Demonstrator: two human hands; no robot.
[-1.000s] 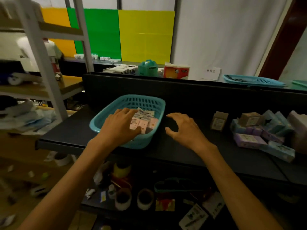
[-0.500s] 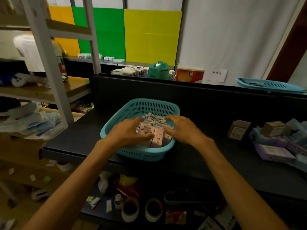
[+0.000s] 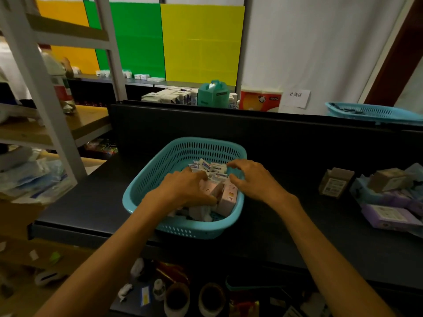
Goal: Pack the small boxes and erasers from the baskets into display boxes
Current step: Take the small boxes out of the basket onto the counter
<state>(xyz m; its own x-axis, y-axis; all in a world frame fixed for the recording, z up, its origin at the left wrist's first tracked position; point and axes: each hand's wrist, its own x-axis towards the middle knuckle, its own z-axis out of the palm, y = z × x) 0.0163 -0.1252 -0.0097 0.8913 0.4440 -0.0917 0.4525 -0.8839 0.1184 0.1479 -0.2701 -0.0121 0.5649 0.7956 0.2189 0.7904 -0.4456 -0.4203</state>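
Standing at far left, a white shelving rack (image 3: 34, 72) with bagged goods. Sitting mid-frame on the dark surface (image 3: 91, 202), a teal basket (image 3: 146, 179) holding small pink boxes (image 3: 226, 197) and, behind them, wrapped erasers (image 3: 210, 167). Reaching into the basket, the left hand (image 3: 185, 191), fingers curled down among the pink boxes; a firm grip cannot be told. Hovering just beside it, the right hand (image 3: 254, 179), fingers bent, tips touching the erasers, grip likewise unclear. Lying farther right, a brown carton (image 3: 335, 183) and purple display boxes (image 3: 389, 216); resting beyond, a second teal basket (image 3: 373, 112).
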